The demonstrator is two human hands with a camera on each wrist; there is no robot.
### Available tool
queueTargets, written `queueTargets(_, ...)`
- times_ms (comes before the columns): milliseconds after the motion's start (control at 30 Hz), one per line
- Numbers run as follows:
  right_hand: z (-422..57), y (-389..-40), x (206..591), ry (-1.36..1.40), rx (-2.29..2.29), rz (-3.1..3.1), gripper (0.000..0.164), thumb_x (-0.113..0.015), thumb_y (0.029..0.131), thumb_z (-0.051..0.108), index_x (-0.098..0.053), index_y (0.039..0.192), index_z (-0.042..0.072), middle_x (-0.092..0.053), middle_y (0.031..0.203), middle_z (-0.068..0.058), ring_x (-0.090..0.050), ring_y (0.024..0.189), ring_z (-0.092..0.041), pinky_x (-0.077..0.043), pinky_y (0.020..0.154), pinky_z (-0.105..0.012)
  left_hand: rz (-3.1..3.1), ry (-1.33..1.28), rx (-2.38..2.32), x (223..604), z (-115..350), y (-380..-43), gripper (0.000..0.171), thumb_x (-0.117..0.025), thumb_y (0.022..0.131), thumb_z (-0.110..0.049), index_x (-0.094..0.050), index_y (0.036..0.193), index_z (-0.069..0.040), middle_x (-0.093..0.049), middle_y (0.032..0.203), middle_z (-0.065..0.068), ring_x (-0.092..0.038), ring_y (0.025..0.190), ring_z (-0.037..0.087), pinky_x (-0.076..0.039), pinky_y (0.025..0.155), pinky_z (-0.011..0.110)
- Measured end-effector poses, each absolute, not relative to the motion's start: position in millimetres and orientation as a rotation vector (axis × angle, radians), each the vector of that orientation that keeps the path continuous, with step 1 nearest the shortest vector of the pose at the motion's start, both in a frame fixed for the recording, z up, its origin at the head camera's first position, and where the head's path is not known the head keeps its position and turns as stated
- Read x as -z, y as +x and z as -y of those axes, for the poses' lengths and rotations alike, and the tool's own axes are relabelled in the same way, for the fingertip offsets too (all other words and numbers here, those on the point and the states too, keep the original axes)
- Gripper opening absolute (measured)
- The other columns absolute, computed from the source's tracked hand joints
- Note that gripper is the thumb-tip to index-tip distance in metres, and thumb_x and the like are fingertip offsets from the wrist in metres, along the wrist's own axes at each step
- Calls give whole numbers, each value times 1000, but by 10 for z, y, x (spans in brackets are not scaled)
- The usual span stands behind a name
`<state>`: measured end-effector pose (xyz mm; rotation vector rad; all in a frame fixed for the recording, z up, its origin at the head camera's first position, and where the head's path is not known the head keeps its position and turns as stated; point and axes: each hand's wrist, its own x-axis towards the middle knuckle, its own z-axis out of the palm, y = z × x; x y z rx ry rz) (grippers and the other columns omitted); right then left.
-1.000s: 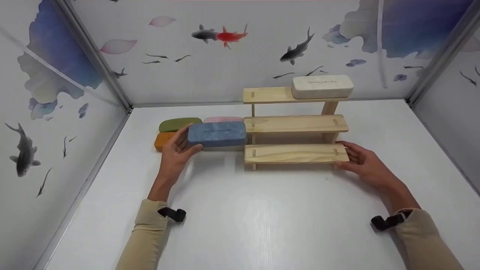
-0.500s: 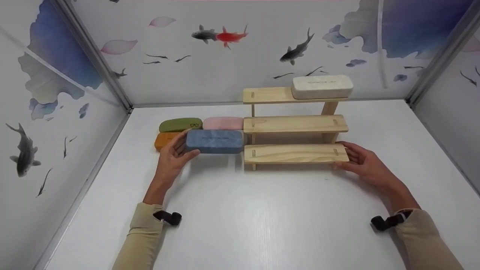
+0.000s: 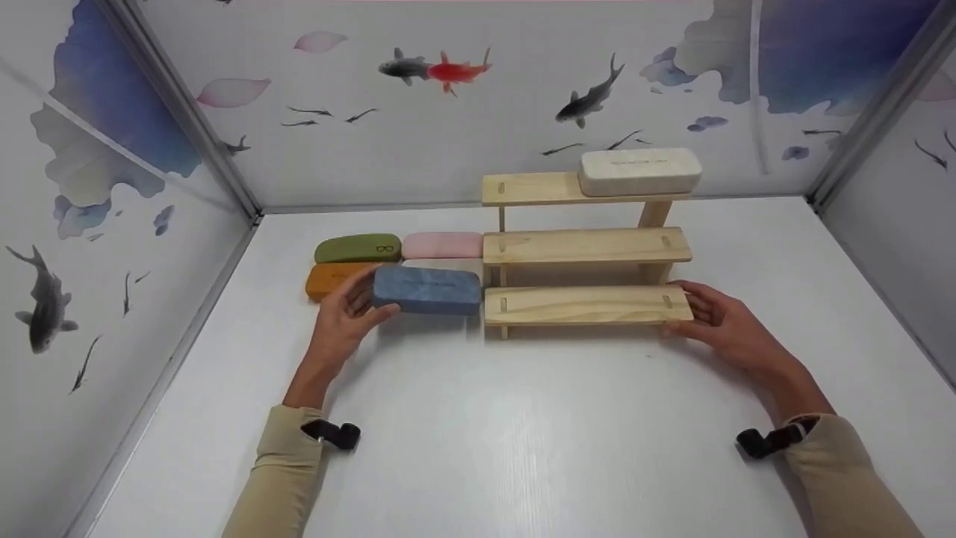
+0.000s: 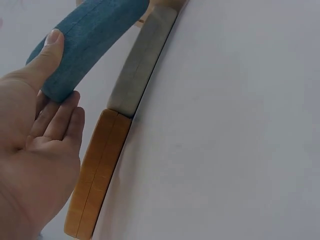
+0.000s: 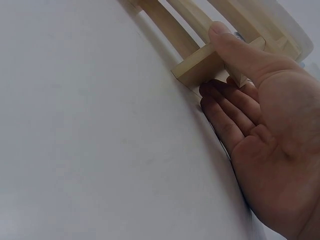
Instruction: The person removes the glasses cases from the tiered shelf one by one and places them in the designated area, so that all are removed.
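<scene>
A blue glasses case (image 3: 427, 290) is held by its left end in my left hand (image 3: 336, 329), thumb on the near side and fingers behind. In the left wrist view the case (image 4: 92, 42) is raised above a row with a grey case (image 4: 142, 62) and an orange case (image 4: 97, 172). My right hand (image 3: 721, 329) grips the right end of a three-tier wooden stand (image 3: 586, 305) at its lowest step. The right wrist view has the thumb over the step's end, the fingers beside its leg.
Behind the blue case, a green glasses case (image 3: 351, 249) and a pink case (image 3: 443, 245) lie on the white table (image 3: 523, 433). An off-white case (image 3: 642, 172) sits on the stand's top step, at its right. Printed panels wall in the table.
The blue case has come nearer the table's front and slightly left in my left hand, showing the pink case behind it. My right hand stays at the stand.
</scene>
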<state>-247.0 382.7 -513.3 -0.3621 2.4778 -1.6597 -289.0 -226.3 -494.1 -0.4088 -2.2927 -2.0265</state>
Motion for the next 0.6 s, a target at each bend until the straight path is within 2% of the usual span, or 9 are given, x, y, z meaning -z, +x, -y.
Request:
queueTargets(200,-3818,-2467,5100,-385,1679,-2470,74,-76,103,19,-39,166,4,-47,164,-28,-64,129,5,-57,100,-14,2373,-400,1982,4944,2297,-2884,73,-91,90,-21,-58,155,-21,-61,156,-2,-60,144,21,-52,116,23)
queueTargets(433,-3814,-2461,5100,-375,1668,-2473,74,-77,103,21,-39,165,4,-46,166,-28,-63,129,7,-57,99,-14,2454,-446,1932,4966,2299,-2869,74,-92,89,-22,-59,155,-21,-60,157,-2,-57,147,20,-46,125,33)
queueTargets(600,-3819,-2465,5108,-391,1687,-2468,75,-77,103,18,-39,165,2,-48,164,-27,-64,129,5,-58,99,-15,2476,-487,1938,4968,2280,-2859,74,-93,88,-22,-59,154,-21,-64,153,1,-59,145,21,-46,125,37)
